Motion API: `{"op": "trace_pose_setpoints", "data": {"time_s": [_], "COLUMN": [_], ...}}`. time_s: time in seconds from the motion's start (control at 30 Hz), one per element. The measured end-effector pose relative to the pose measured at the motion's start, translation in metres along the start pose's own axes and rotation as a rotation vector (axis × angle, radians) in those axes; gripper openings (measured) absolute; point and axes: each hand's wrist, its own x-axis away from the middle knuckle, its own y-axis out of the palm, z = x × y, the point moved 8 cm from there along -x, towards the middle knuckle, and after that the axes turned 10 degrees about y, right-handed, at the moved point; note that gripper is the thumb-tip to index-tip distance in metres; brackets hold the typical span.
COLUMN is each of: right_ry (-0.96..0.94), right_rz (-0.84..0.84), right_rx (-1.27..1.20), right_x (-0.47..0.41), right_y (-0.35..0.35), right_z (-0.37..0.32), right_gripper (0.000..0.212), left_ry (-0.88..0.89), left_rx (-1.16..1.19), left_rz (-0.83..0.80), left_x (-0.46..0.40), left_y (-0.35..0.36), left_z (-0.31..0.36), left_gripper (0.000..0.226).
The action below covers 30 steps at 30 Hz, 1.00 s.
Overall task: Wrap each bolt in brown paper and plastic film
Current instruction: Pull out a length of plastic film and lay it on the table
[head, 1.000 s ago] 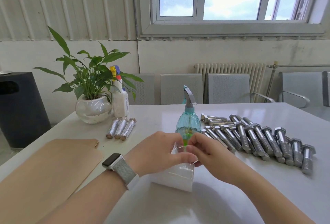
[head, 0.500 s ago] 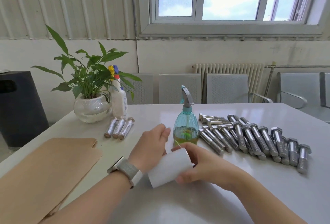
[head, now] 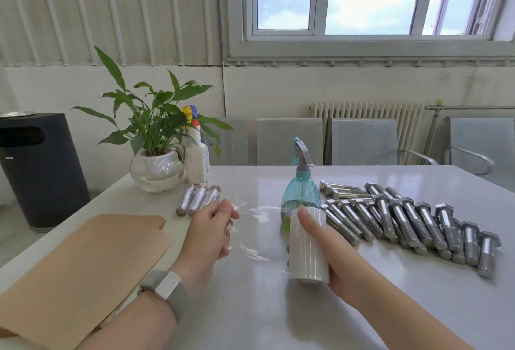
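My right hand (head: 331,249) grips a white roll of plastic film (head: 308,246) above the table, thumb laid along its top. A clear stretch of film (head: 253,232) runs leftward from the roll to my left hand (head: 211,232), which pinches its free edge. Several bare steel bolts (head: 412,221) lie in a row to the right. Three wrapped bolts (head: 199,199) lie side by side near the plant. A stack of brown paper sheets (head: 80,266) covers the table's left front.
A teal spray bottle (head: 301,190) stands just behind the roll. A potted plant in a glass bowl (head: 157,171) and a white spray bottle (head: 197,160) stand at the back left. Grey chairs line the far table edge; a black bin (head: 39,168) stands left.
My hands have moved apart: the left drew the film's edge leftward while the right carried the roll to the right, so a clear sheet now spans between them.
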Motion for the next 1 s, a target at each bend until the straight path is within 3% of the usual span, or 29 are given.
{"op": "trace_pose_setpoints", "data": {"time_s": [0.1,0.2,0.4,0.57,0.77,1.0], "right_ry": [0.109,0.14,0.014,0.071,0.096,0.008], "right_rz": [-0.099,-0.147,-0.12,-0.101,-0.145,-0.042], "right_rx": [-0.04,-0.024,0.042,0.021,0.067,0.081], "right_x": [0.001,-0.001,-0.003,0.0,-0.001,-0.005], "right_y": [0.002,0.002,0.003,0.003,-0.015,-0.032], "right_z": [0.006,0.011,0.006,0.009,0.003,-0.011], "right_gripper": [0.054,0.062,0.063,0.079,0.051,0.062], "left_ry": [-0.082,-0.119,-0.117,-0.089,-0.047,-0.061], "left_rx": [0.17,0.22,0.22,0.201,0.157,0.077], "left_rz": [0.013,0.029,0.056,0.083,0.154,0.115], "left_x": [0.007,0.007,0.006,0.009,-0.001,-0.01], "left_y": [-0.011,-0.024,-0.042,-0.046,-0.065,-0.075], "left_z": [-0.007,-0.012,-0.016,-0.019,-0.017,-0.019], "left_gripper": [0.032,0.031,0.033,0.03,0.022,0.018]}}
